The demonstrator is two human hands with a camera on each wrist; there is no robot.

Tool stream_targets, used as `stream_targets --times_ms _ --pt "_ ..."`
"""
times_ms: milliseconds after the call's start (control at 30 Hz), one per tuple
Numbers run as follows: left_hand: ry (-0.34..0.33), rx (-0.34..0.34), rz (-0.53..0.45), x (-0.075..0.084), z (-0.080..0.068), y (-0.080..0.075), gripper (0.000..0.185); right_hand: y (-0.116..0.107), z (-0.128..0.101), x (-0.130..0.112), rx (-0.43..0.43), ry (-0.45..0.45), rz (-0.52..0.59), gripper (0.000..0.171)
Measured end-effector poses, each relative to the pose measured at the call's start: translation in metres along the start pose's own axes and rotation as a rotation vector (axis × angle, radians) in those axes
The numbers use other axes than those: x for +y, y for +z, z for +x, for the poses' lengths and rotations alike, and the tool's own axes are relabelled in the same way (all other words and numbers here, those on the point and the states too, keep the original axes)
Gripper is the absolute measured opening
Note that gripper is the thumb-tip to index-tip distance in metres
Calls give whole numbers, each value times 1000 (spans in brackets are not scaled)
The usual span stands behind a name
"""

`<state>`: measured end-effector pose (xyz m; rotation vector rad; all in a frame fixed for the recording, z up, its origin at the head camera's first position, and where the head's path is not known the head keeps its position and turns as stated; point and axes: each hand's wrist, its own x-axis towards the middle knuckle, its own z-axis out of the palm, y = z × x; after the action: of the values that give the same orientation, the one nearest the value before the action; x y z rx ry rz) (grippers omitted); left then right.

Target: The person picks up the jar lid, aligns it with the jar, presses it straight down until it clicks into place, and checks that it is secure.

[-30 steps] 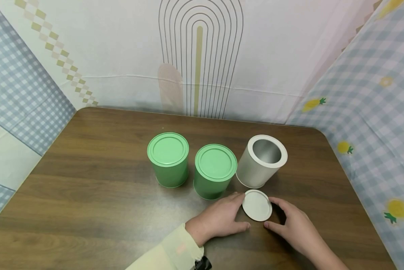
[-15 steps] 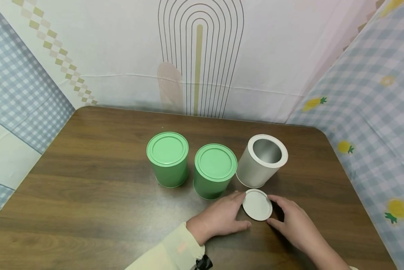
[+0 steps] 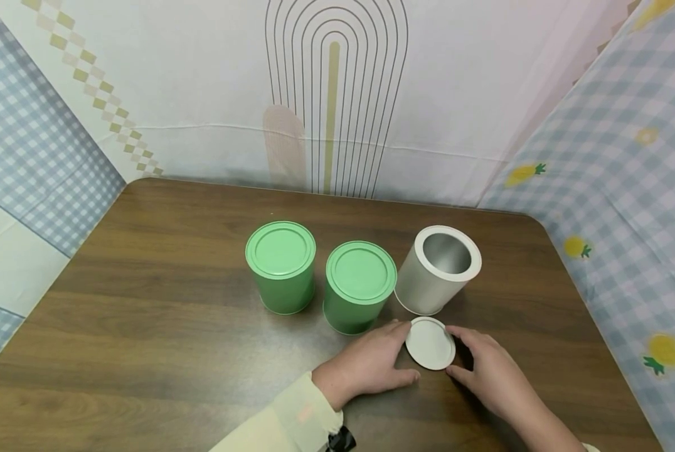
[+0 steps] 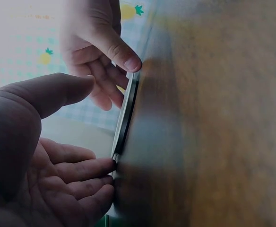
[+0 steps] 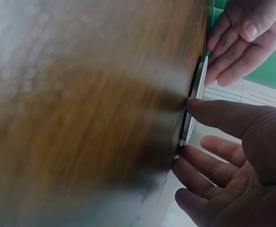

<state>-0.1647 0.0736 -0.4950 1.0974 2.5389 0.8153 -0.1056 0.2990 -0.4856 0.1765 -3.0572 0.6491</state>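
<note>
In the head view, the white lid [image 3: 430, 344] lies on the brown table [image 3: 174, 314], just in front of the open white can [image 3: 419, 282]; in the left wrist view, the left hand's [image 4: 48, 161] straight fingers touch its edge, thumb spread away; in the right wrist view, the right hand [image 5: 237, 165] pinches its rim between thumb and forefinger

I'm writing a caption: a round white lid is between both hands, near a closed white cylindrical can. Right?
Not closed: the head view shows the white cylindrical can open on top. The round white lid is indeed near it, between the left hand and the right hand.
</note>
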Motion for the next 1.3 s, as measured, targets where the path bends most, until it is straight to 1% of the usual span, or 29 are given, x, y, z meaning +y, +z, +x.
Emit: stream_targets --times_ms 367,600,1000,1300 --pt "5 -7 -8 0 1 -1 76 2 1 1 5 6 6 64" --pt "2 -15 -12 0 2 -2 77 2 2 2 22 -7 5 64" --pt "18 3 23 0 3 -1 75 1 3 4 32 -26 -15 62" --pt "18 15 12 -1 1 0 74 2 2 4 46 -39 -12 61"
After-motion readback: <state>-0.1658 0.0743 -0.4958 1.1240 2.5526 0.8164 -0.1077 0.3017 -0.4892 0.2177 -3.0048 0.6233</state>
